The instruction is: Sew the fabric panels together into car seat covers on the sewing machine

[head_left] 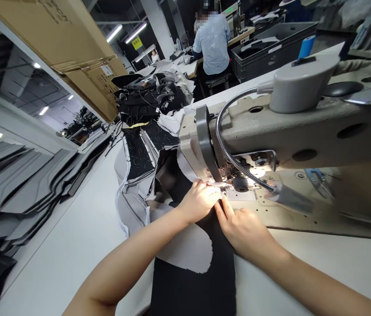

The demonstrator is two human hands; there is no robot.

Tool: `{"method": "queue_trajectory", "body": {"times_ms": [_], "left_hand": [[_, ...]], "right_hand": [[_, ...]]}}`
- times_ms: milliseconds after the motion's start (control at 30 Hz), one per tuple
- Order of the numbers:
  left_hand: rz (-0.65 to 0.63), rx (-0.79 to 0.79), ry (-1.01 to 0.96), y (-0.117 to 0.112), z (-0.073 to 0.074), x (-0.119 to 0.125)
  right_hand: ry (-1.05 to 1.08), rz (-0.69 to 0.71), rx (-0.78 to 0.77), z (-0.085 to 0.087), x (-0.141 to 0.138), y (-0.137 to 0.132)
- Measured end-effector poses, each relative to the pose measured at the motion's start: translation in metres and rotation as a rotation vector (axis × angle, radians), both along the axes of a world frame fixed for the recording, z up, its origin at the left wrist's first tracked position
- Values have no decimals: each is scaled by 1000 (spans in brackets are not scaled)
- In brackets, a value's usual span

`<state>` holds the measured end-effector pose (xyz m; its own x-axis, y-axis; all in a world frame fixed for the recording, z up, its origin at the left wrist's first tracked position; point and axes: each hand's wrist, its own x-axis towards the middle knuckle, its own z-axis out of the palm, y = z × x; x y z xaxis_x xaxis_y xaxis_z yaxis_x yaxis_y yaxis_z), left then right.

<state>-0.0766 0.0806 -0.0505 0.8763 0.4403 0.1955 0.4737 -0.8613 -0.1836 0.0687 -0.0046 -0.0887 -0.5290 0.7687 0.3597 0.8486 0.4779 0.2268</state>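
A long black fabric piece [198, 292] runs from the bottom edge up to the sewing machine [304, 136], under a rounded grey fabric piece [190, 248]. Right at the lit needle area, my left hand [201, 202] is closed, its fingers bent and pinching the black fabric. My right hand [243, 228] rests beside it on the fabric's right edge, two fingers stretched out toward the presser foot and the others curled. The fingertips of both hands nearly meet; the needle tip is hidden. Left of the machine lie joined black and grey sewn panels [139, 153].
Stacked grey panels [40, 188] lie along the left. Behind the work rise a heap of dark fabric pieces [152, 96] and a cardboard box [83, 44]. A grey crate [264, 55] stands at the back right near a seated person [212, 46]. A flexible metal conduit [220, 131] arches over the machine head.
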Motion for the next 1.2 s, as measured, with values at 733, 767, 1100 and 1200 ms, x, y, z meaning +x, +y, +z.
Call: {"method": "queue_trajectory", "body": {"times_ms": [733, 767, 1100, 1200], "left_hand": [[939, -58, -122, 5, 59, -125], [998, -174, -72, 10, 56, -134], [1010, -53, -43, 14, 138, -154], [879, 141, 88, -51, 180, -163]], "right_hand": [[421, 325, -60, 8, -13, 22], [429, 323, -63, 8, -28, 27], [430, 95, -244, 13, -89, 53], [457, -109, -288, 16, -98, 60]]}}
